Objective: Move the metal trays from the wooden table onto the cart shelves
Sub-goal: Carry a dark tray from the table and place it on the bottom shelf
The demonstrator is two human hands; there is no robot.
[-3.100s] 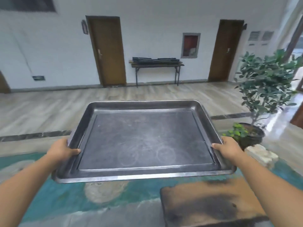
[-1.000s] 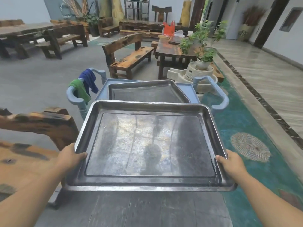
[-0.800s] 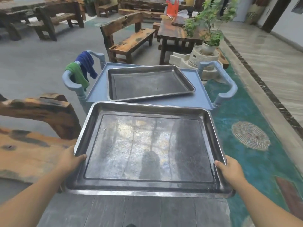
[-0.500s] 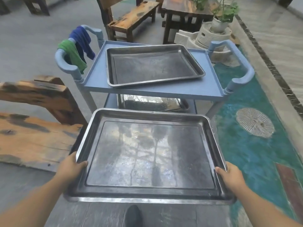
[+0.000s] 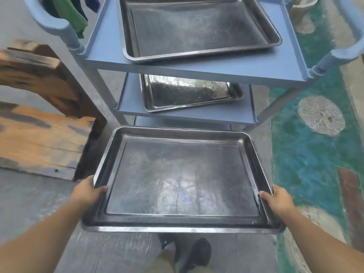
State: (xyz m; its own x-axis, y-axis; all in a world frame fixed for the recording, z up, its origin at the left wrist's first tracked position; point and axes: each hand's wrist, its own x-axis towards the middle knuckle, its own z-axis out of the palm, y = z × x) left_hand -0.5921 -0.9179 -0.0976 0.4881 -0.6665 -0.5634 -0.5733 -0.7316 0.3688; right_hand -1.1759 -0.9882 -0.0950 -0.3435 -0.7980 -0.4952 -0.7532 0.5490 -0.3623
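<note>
You stand on grey floor (image 5: 29,194) before a blue cart (image 5: 197,69). Your left grip (image 5: 86,194) and right grip (image 5: 277,200) grasp the dull, scratched tray (image 5: 181,180) by its sides.

tray (image 5: 181,180) | L hand (image 5: 86,194) + R hand (image 5: 279,200) grip sides (near cart (image 5: 197,67))

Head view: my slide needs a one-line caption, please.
Metal tray gripped by left hand and right hand before the blue cart; top tray and middle tray already shelved.
</note>
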